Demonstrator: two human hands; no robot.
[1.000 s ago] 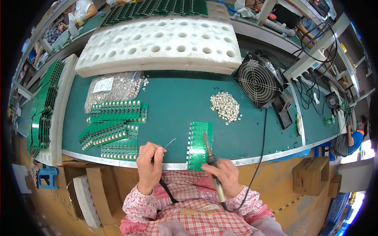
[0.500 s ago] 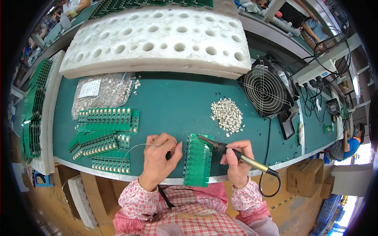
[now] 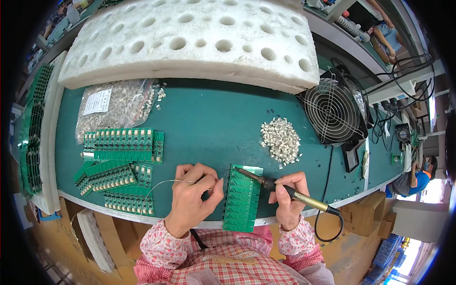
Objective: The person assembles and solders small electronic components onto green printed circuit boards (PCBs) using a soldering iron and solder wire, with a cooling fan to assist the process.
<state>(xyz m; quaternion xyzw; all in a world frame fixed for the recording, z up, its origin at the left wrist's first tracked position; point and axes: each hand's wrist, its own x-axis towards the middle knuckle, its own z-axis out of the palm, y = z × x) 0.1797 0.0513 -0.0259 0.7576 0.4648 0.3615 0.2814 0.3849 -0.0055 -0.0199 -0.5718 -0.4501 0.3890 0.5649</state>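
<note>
A green circuit board panel (image 3: 241,202) lies at the front edge of the bench, with a row of pins along its left side. My right hand (image 3: 290,199) is closed round a soldering iron (image 3: 304,197), whose tip meets the panel's upper left corner. Pinched in my left hand (image 3: 194,197) is a thin solder wire (image 3: 164,181); it trails off to the left, and its working end comes close to the iron's tip. To the left lie several green boards (image 3: 118,145) bearing white connectors, some stacked askew.
A heap of small white connectors (image 3: 280,141) sits right of centre, beside a black fan (image 3: 330,109). Behind stands a big white foam block (image 3: 190,64) with holes. A clear bag of parts (image 3: 116,111) lies at the back left. Upright boards fill a foam rack (image 3: 53,137) far left.
The view has shifted slightly. The iron's tip has moved a little left on the panel, nearer the pin row. Both hands keep their holds.
</note>
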